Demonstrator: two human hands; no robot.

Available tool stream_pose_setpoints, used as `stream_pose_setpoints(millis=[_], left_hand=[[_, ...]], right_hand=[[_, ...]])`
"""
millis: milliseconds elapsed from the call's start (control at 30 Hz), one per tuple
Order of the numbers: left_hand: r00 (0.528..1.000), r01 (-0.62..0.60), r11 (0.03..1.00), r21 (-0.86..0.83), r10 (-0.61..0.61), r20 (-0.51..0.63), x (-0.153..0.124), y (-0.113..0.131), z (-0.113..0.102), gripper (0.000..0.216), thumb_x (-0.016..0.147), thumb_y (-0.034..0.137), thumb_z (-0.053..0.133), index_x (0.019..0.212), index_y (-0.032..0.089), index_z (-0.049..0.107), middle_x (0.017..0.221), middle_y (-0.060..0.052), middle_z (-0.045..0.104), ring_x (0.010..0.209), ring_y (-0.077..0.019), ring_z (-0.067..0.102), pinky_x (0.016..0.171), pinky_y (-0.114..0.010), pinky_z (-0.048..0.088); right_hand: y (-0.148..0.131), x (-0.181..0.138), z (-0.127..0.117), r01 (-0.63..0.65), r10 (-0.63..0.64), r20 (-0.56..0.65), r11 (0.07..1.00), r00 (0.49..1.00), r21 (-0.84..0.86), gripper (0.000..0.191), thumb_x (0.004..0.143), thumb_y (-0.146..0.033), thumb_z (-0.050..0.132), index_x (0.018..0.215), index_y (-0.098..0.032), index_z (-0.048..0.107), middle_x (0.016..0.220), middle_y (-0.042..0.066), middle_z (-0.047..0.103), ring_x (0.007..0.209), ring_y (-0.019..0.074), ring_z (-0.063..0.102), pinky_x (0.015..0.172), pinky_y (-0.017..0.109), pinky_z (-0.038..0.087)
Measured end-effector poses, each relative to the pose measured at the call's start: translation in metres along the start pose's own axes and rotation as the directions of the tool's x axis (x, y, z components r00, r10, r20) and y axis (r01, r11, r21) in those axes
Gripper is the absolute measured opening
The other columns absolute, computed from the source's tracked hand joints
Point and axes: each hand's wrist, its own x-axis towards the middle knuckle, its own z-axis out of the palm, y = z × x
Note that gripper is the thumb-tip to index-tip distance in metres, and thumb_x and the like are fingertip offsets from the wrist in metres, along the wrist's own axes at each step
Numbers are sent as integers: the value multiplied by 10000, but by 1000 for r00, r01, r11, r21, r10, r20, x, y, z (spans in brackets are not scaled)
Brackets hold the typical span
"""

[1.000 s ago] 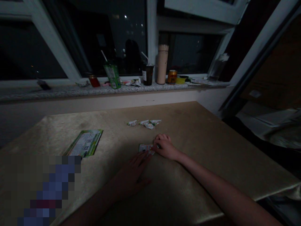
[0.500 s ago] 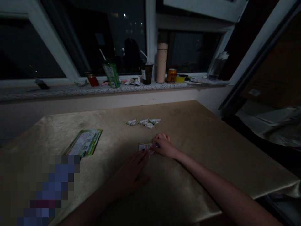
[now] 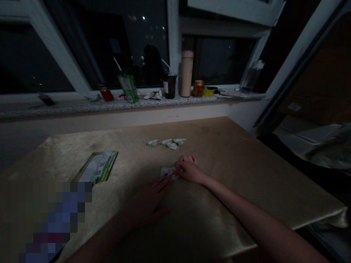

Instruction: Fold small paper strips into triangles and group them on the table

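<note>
A dim room at night, seen from above a table (image 3: 246, 175) covered in a beige cloth. One small printed paper (image 3: 168, 171) lies flat near the table's middle, between the person's two hands. The left hand (image 3: 148, 202) rests palm down with fingers stretched out, its fingertips touching the paper's near edge and holding nothing. The right hand (image 3: 189, 170) is loosely curled, its fingertips on the paper's right edge; whether it pinches the paper or only presses on it cannot be told in this light. The paper looks thin, light and limp, likely to slide on the smooth cloth and to crease easily, so a corner or a free edge is probably the best place to lift it. Just beyond it lie what look like four small folded paper pieces (image 3: 167, 142), close together. One green leaflet (image 3: 95, 167) lies well apart, to the left. On the windowsill (image 3: 55, 106) stand one green carton with a straw (image 3: 127, 88), one dark cup with a straw (image 3: 169, 86), one tall beige flask (image 3: 186, 75) and two cans, one red (image 3: 106, 94) and one orange (image 3: 197, 88).
</note>
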Motion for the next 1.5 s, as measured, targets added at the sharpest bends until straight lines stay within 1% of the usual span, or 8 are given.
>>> stream_pose_setpoints(millis=[467, 700, 933, 1033, 1133, 1267, 1333, 1500], left_hand=[[999, 18, 1000, -7, -18, -45, 1, 3, -1, 706, 909, 512, 447, 1484, 303, 95, 1534, -38, 200, 1375, -286, 229, 1098, -469, 248], [999, 14, 1000, -19, -14, -28, 3, 4, -3, 750, 891, 476, 485, 1484, 313, 56, 1549, -7, 123, 1373, -304, 224, 1084, -478, 265], [999, -10, 1000, 27, 11, -38, 4, 5, 0, 827, 865, 511, 510, 1487, 280, 17, 1550, -26, 95, 1393, -284, 174, 1130, -483, 121], [1000, -12, 1000, 15, 13, -23, 3, 6, -1, 833, 871, 514, 503, 1487, 264, 0, 1551, -33, 83, 1397, -257, 171, 1134, -444, 147], [1000, -12, 1000, 23, 12, -14, 3, 5, -1, 828, 874, 519, 494, 1489, 246, 11, 1550, -39, 93, 1401, -245, 156, 1136, -429, 155], [1000, -9, 1000, 30, 9, -26, 3, 3, 1, 813, 865, 530, 498, 1489, 224, 76, 1542, -57, 142, 1397, -251, 173, 1134, -433, 163], [999, -11, 1000, 20, 12, -35, 4, 3, 2, 813, 856, 536, 509, 1487, 222, 105, 1538, -63, 167, 1392, -261, 189, 1133, -437, 168], [998, -27, 1000, 9, 27, -52, 5, 4, 1, 782, 866, 549, 485, 1483, 219, 136, 1529, -63, 204, 1383, -263, 222, 1132, -428, 177]], right_hand=[[-1, 0, -1, -5, 5, 6, 1000, 1000, 9, 151, 815, -356, 630, 781, -209, 625, 944, 21, 528, 989, 198, 432, 904, 370, 240], [0, 0, -2, -12, 12, 5, 1000, 1000, 16, 172, 812, -377, 633, 779, -208, 633, 942, 24, 535, 985, 197, 439, 906, 375, 245], [1, -3, 3, -1, 3, -67, 1000, 998, 27, 179, 808, -363, 637, 788, -186, 626, 931, 40, 562, 965, 202, 460, 894, 375, 278], [-1, -10, -2, 79, -68, -153, 995, 986, 62, 159, 821, -322, 626, 907, -190, 609, 965, 49, 587, 979, 203, 486, 873, 353, 330], [-6, -22, -13, 262, -257, -191, 965, 947, 0, 158, 872, -278, 562, 1011, -218, 610, 1037, 52, 622, 1041, 202, 509, 1006, 421, 270], [-15, -44, -18, 433, -450, -132, 891, 883, -139, 246, 933, -233, 421, 1059, -185, 627, 1031, 84, 670, 998, 196, 577, 1024, 403, 339], [-18, -54, -14, 425, -448, -136, 890, 884, -167, 285, 933, -225, 411, 1121, -157, 613, 1080, 103, 669, 1023, 202, 589, 993, 381, 402], [-16, -64, -3, 376, -405, -93, 897, 910, -232, 353, 904, -308, 484, 1188, -129, 596, 1208, 138, 621, 1141, 249, 559, 1053, 428, 378]])
